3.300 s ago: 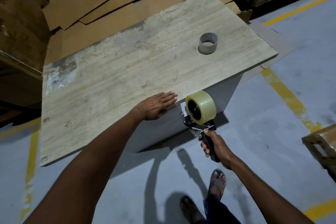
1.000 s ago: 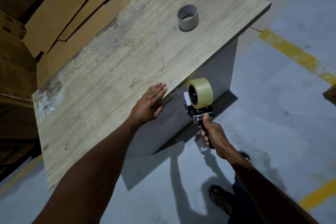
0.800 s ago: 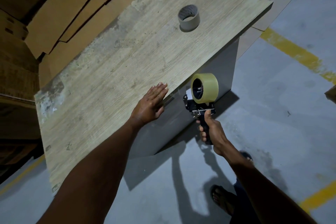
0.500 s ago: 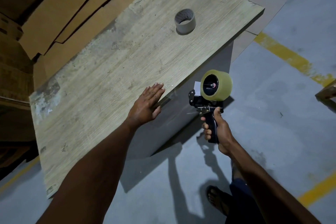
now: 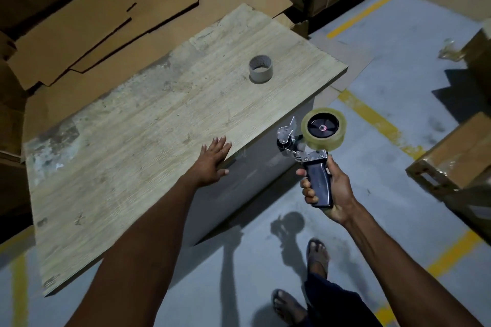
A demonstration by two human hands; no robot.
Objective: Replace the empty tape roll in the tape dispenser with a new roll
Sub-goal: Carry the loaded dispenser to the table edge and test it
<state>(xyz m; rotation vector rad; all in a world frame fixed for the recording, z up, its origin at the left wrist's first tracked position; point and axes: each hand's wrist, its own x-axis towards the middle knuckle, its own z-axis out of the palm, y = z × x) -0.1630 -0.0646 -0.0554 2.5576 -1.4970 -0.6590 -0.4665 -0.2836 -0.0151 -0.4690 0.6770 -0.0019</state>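
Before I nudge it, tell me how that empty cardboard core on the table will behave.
The empty core is a thin cardboard ring, so probably very light. Standing on end on the table, it should slide, not roll; tipped over, it likely rolls.

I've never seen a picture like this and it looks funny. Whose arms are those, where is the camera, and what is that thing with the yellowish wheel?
There is no machine here. The arms belong to a person who wears a camera on their head, so you see what they see, looking down at their own hands and feet.

The left hand lies flat, fingers straight, on the near edge of a worn wooden table. The right hand grips the dark handle of a tape dispenser, a tool for sticking tape onto boxes. The yellowish wheel is a full roll of clear tape mounted on it.

On the table stands a small grey cardboard ring. It is the empty middle of a used-up tape roll. Behind the table lie flattened cardboard boxes.
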